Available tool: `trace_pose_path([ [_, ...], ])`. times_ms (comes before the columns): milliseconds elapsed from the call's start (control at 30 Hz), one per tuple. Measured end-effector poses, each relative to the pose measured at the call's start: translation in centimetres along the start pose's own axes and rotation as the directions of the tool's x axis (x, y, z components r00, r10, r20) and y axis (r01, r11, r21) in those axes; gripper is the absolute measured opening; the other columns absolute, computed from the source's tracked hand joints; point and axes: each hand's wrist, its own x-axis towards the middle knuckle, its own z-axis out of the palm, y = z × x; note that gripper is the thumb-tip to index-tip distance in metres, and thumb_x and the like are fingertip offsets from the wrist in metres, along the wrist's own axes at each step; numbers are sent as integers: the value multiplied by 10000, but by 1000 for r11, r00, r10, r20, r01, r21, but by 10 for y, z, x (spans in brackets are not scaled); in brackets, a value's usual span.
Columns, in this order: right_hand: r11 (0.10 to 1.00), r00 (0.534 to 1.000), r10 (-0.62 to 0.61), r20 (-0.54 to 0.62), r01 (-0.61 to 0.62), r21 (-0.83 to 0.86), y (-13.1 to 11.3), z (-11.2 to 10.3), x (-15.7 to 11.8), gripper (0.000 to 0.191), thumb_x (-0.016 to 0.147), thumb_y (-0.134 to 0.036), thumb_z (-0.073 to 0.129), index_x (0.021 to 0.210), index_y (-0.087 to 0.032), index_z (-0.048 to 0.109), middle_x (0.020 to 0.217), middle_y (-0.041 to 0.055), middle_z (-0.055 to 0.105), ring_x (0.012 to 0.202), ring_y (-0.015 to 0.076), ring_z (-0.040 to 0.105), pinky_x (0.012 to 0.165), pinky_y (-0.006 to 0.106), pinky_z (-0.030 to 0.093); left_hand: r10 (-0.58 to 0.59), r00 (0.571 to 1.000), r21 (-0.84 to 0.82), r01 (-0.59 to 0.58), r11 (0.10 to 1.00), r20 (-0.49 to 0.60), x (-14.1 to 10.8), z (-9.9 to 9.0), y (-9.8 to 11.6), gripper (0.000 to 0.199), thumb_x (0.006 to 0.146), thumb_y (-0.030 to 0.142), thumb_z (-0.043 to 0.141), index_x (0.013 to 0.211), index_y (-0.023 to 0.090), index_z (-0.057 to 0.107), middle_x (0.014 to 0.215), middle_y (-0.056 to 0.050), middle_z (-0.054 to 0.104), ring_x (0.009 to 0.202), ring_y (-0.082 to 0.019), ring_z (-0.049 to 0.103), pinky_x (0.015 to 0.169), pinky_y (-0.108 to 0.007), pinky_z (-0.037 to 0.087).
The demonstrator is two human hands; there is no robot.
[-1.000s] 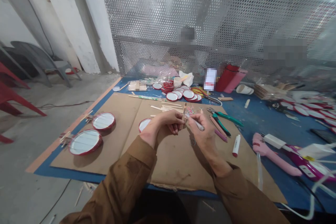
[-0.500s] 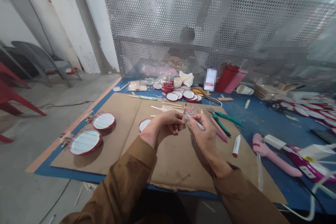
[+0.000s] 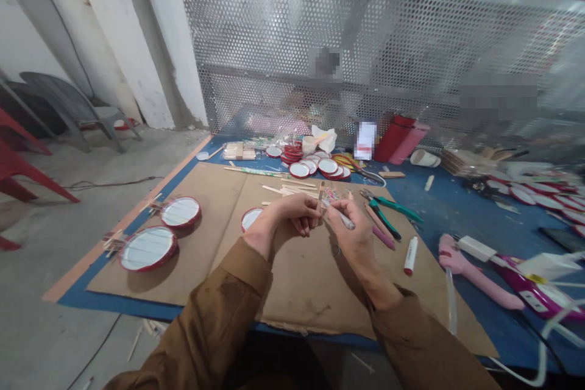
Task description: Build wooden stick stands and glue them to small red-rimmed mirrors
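Wooden and slim, a craft stick (image 3: 322,189) is pinched nearly upright between the thumb and fingers of the left hand (image 3: 298,212). A pale pen (image 3: 346,220) is gripped in the right hand (image 3: 355,230), with its tip directed at the stick; whether the two are touching cannot be told. Both hands are held above a brown cardboard sheet (image 3: 297,286), on which loose sticks (image 3: 299,187) are scattered just beyond the left hand. A round red-rimmed piece (image 3: 250,218) is partly hidden by the left wrist. To the right, green-handled pliers (image 3: 392,218) and a white marker (image 3: 410,257) are laid down. Two larger-looking round pieces (image 3: 147,248) are placed at the left, with sticks at their edges. Farther right, a pink glue gun (image 3: 479,277) is rested on the blue tabletop (image 3: 425,219).
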Motion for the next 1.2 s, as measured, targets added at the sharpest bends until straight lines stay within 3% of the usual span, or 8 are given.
trace_pose_path([
  [767, 1000, 999, -24, 24, 24, -13, 1, 0, 0, 175, 833, -373, 534, 810, -208, 585, 740, 15, 638, 705, 172, 576, 672, 293, 451, -12, 1000, 21, 12, 1000, 1, 0, -1, 0, 155, 836, 288, 594, 789, 162, 516, 594, 41, 588, 494, -108, 628, 499, -213, 525],
  [1000, 1000, 1000, -23, 20, 23, -20, 1, 0, 0, 166, 830, -372, 532, 819, -214, 584, 752, 16, 646, 715, 179, 585, 689, 309, 456, -35, 999, 32, 36, 999, -11, 0, 0, 2, 64, 854, 188, 527, 800, 156, 519, 588, 40, 587, 488, -107, 625, 495, -211, 526],
  [1200, 1000, 1000, -9, -7, 8, -16, 2, 0, 0, 166, 827, -375, 538, 817, -215, 584, 761, 20, 647, 741, 187, 591, 708, 318, 460, -19, 1000, 25, 19, 1000, 6, -1, 0, 1, 132, 841, 265, 585, 810, 158, 514, 599, 41, 592, 496, -100, 626, 500, -197, 522],
])
